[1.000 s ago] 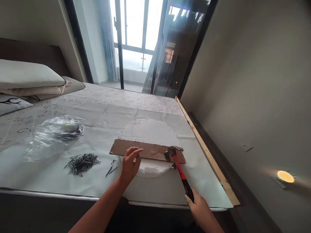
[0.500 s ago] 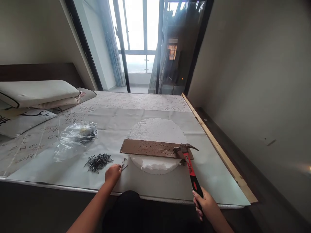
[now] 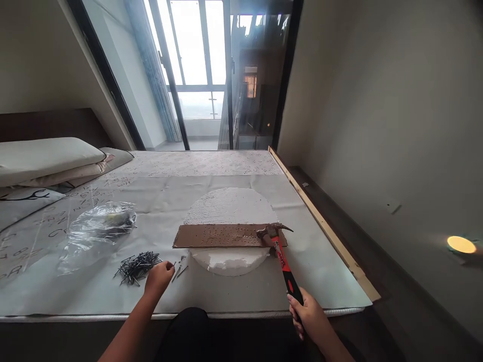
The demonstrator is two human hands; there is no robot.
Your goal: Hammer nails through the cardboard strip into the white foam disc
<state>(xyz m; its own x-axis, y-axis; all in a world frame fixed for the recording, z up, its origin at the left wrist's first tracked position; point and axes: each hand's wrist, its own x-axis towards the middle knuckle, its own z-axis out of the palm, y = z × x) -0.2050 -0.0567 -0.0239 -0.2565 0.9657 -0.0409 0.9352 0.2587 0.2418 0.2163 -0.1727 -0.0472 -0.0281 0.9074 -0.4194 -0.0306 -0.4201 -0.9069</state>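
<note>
My right hand (image 3: 307,314) is wrapped around the black-and-red handle of a claw hammer (image 3: 285,266). The hammer's head rests on the right part of a brown cardboard strip (image 3: 215,235), which is dotted with small holes or nail heads. Beneath the strip lies a white foam disc (image 3: 230,206). My left hand (image 3: 160,276) is closed in a pinch, with the dark end of what looks like a nail (image 3: 174,265) at the fingertips. A heap of nails (image 3: 136,267) lies just left of that hand, and a few loose nails (image 3: 181,272) lie to its right.
Everything sits on a pale sheet (image 3: 302,281) spread over a patterned mattress (image 3: 211,163). A clear plastic bag (image 3: 100,226) with dark contents lies at left, near pillows (image 3: 49,158). A wooden rail (image 3: 320,221) edges the bed's right side.
The camera view has swung a little right and up. My left fingers have lifted slightly from the loose nails, now with a nail in their pinch. The hammer stays resting on the cardboard.
</note>
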